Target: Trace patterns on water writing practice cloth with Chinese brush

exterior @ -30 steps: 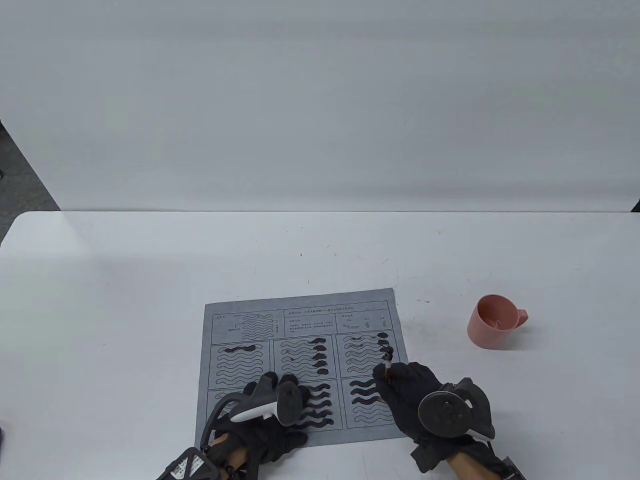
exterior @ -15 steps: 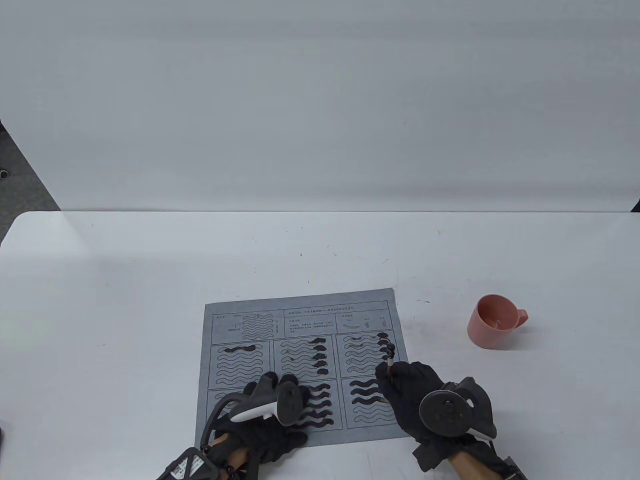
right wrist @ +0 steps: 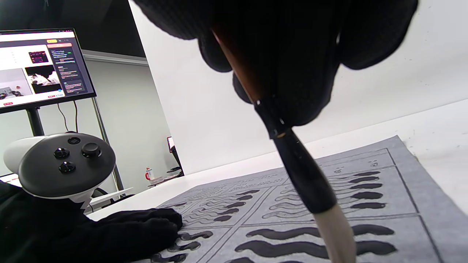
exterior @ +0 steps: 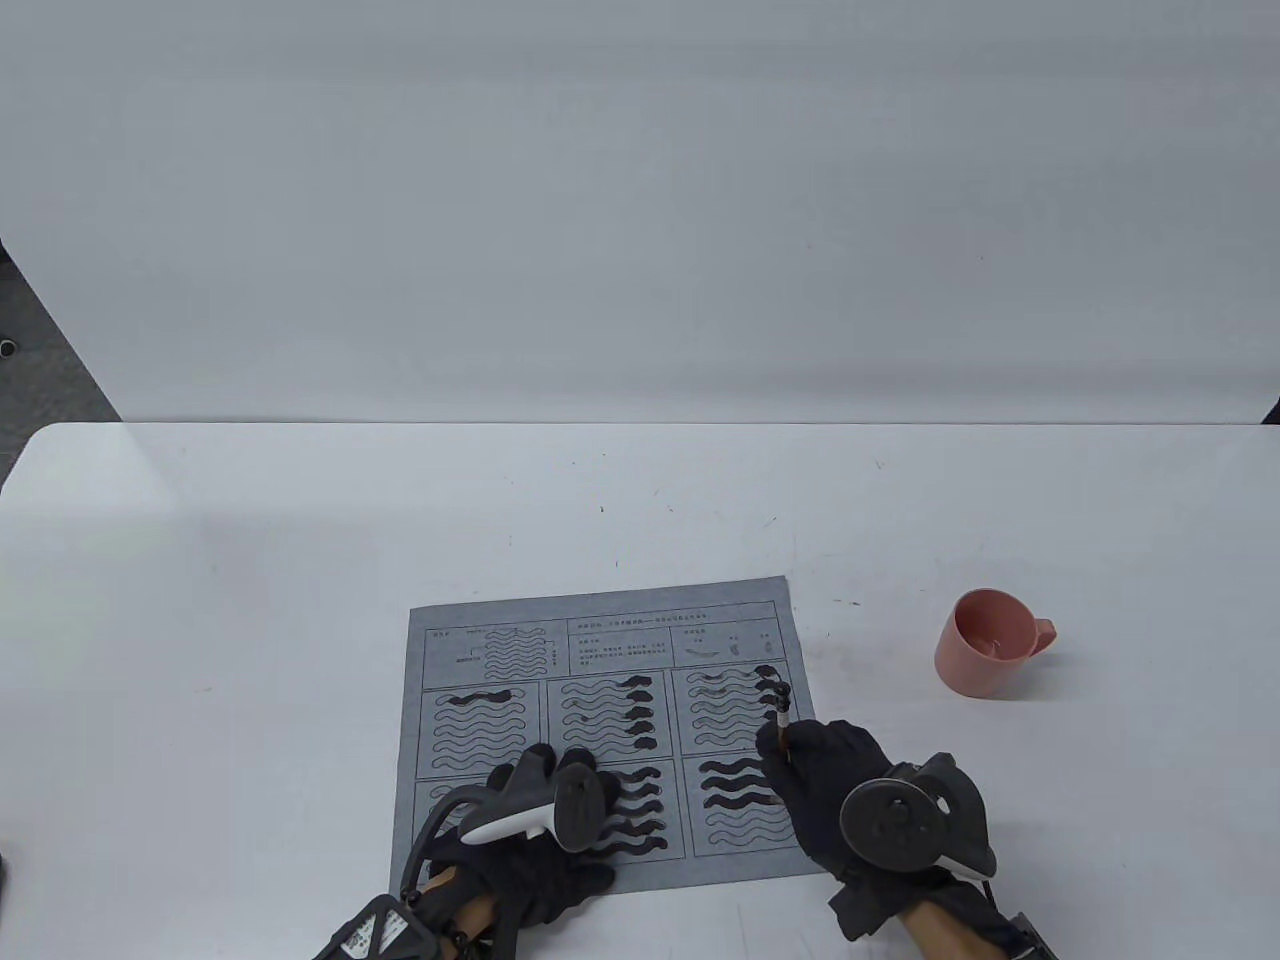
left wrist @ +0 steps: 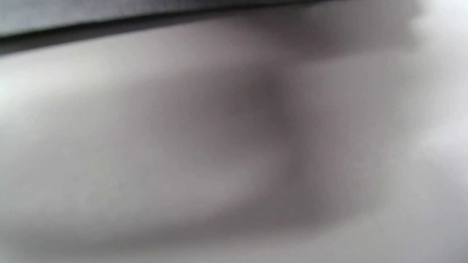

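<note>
A grey water writing cloth (exterior: 600, 640) with wavy-line panels lies at the table's front; several waves are dark and wet. My right hand (exterior: 815, 775) grips a Chinese brush (exterior: 781, 715) over the cloth's lower right panels. In the right wrist view the brush (right wrist: 303, 175) hangs from my gloved fingers (right wrist: 292, 54), its pale tip (right wrist: 336, 233) low over dark wavy strokes on the cloth (right wrist: 402, 204). My left hand (exterior: 545, 800) rests flat on the cloth's lower middle; it also shows in the right wrist view (right wrist: 139, 226). The left wrist view is a grey blur.
A pink cup (exterior: 985, 642) stands on the white table (exterior: 250, 560) to the right of the cloth. A monitor on a stand (right wrist: 40, 67) shows in the right wrist view beyond the table.
My right hand has drifted slightly right and toward the front, and the brush's top end has tilted a little farther up the cloth. The left hand has not moved.
</note>
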Tool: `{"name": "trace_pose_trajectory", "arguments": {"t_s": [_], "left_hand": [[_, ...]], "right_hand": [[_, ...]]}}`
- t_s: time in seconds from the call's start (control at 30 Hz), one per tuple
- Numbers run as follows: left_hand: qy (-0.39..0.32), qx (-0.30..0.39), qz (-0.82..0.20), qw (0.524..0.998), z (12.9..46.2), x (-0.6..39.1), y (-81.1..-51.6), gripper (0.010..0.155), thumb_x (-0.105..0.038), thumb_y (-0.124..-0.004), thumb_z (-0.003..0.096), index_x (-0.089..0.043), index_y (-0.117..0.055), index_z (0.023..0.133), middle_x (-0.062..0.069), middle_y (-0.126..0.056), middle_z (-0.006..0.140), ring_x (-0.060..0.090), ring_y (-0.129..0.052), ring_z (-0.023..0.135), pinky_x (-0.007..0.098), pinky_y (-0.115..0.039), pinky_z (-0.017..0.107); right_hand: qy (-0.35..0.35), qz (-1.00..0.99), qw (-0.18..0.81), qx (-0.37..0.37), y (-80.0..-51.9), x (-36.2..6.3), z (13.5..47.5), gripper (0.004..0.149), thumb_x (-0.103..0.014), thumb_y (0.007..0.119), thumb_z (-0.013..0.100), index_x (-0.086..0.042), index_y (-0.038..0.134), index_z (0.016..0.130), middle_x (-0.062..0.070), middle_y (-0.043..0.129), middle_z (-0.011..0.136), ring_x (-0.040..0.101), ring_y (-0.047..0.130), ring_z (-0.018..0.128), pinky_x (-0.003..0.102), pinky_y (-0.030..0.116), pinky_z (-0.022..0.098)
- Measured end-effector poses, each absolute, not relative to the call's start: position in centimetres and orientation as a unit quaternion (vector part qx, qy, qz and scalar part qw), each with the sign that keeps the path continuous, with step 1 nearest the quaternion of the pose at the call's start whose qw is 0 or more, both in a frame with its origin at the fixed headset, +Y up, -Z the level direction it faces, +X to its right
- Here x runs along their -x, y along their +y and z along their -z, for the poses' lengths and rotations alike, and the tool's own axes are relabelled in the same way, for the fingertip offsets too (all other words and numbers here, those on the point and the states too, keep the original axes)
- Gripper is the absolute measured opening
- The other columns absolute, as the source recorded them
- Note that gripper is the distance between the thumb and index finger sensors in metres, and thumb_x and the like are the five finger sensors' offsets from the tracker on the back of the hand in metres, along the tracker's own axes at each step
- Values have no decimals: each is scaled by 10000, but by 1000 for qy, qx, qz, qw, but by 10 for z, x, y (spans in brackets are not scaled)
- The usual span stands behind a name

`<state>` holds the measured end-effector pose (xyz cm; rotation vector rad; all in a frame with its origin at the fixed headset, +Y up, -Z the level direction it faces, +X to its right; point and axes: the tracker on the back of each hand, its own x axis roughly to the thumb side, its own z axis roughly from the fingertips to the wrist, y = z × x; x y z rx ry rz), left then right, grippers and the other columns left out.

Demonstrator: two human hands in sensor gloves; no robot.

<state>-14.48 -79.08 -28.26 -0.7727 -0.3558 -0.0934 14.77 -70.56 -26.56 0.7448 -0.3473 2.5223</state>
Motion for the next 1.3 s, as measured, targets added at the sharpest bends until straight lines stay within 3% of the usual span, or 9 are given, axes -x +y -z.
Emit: {"name": "trace_pose_trajectory", "arguments": {"t_s": [1.3], "left_hand": [[-172,375,45,910,283,145,-792,847,-672,-439,436,-467,210,941,-107,331,1014,325,297,963,599,64,725]], "right_hand": [[-139,-931,222,-256,-704,-152,267,397,-309,673,561,-69,746,869,157,935,791,360,1007,614,664,723,555]]}}
